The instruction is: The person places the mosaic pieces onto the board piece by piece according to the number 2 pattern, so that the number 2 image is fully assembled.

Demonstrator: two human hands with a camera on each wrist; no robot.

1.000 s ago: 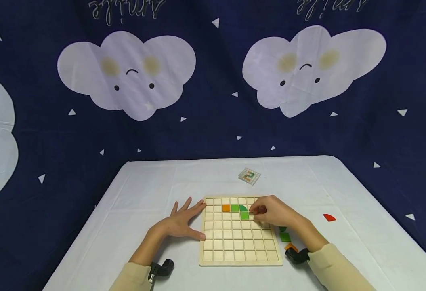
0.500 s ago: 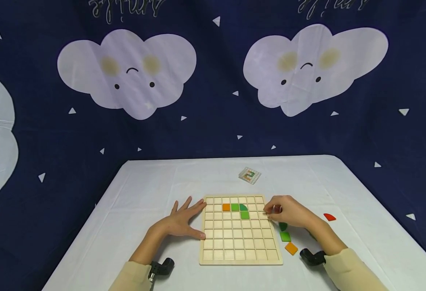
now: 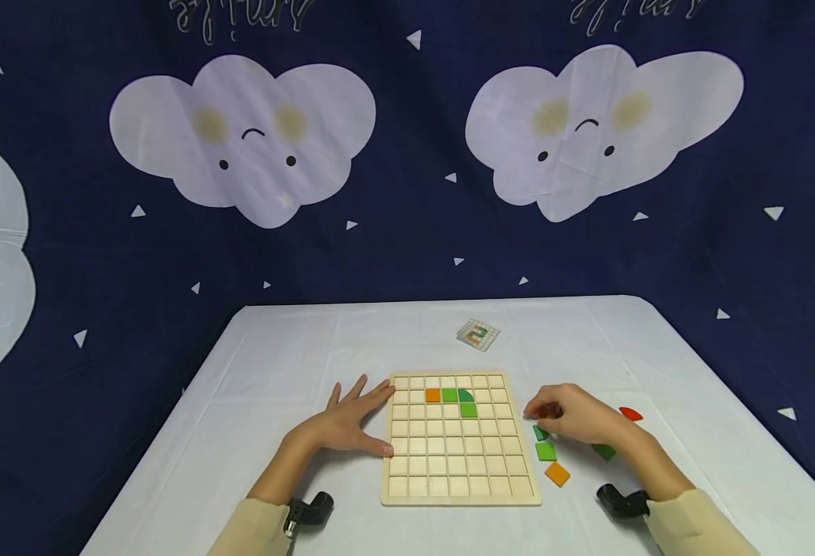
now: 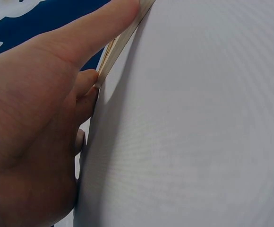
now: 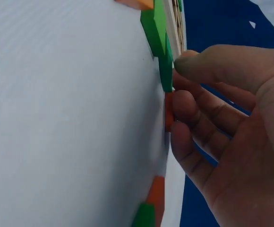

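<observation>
A wooden grid board (image 3: pixel 443 445) lies on the table. In its upper part are an orange square tile (image 3: pixel 432 395), two green square tiles (image 3: pixel 449 395) and a dark green quarter-round tile (image 3: pixel 466 396). My left hand (image 3: pixel 343 427) has its fingers spread; thumb and fingertips touch the board's left edge. To the right of the board, my right hand (image 3: pixel 577 413) hovers with loosely bent fingers over loose tiles. In the right wrist view its thumb is beside a dark green tile (image 5: pixel 166 71), and other fingertips are close to a red-orange tile (image 5: pixel 169 111). No tile shows between the fingertips.
Right of the board lie a loose green square tile (image 3: pixel 545 451), an orange square tile (image 3: pixel 557 474), another green tile (image 3: pixel 605 451) and a red tile (image 3: pixel 631 414). A small pattern card (image 3: pixel 478 334) lies behind the board. A dark blue cloud-print cloth hangs beyond.
My right hand has moved right, off the board, to the loose tiles beside it. The left hand stays at the board's left edge, and the tiles on the board have not moved.
</observation>
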